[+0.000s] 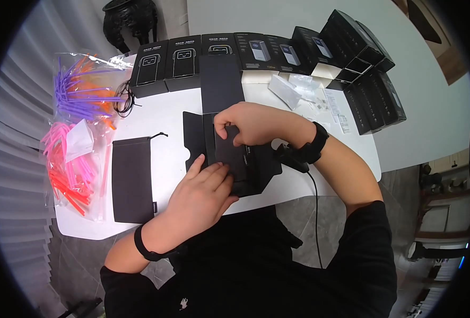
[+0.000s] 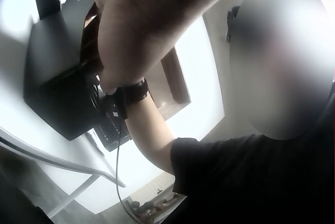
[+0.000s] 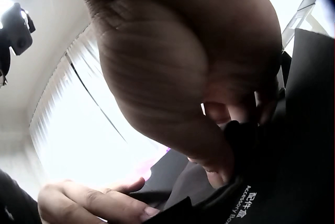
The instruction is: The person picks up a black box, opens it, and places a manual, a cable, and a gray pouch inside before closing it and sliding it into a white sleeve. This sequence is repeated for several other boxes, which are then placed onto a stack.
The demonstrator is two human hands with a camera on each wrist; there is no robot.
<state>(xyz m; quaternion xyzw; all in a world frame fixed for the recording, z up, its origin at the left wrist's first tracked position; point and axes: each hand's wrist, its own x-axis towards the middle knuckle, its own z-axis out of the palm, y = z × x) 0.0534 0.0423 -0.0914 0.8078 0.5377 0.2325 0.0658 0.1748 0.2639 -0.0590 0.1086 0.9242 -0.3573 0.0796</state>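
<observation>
An opened black box (image 1: 192, 130) lies before me with its lid and side flaps spread. Inside it is a dark grey, pouch-like piece (image 1: 231, 159). My left hand (image 1: 199, 192) rests its extended fingers on the near part of that piece. Over the far part, my right hand (image 1: 259, 124) has its thumb and fingers bent inward. In the right wrist view these pinch a bunched dark edge (image 3: 238, 135), beside a panel printed "Accessory Box" (image 3: 242, 203). The left wrist view hides the left fingertips. A flat dark drawstring pouch (image 1: 131, 180) lies left of the box.
Black product boxes (image 1: 183, 61) line the table's back edge, with more stacked (image 1: 375, 100) at the right. Clear plastic bags of purple sticks (image 1: 78, 95) and pink sticks (image 1: 70, 146) lie left. White wrappers (image 1: 298, 93) sit behind my right arm. A cable (image 1: 315, 212) hangs from that wrist.
</observation>
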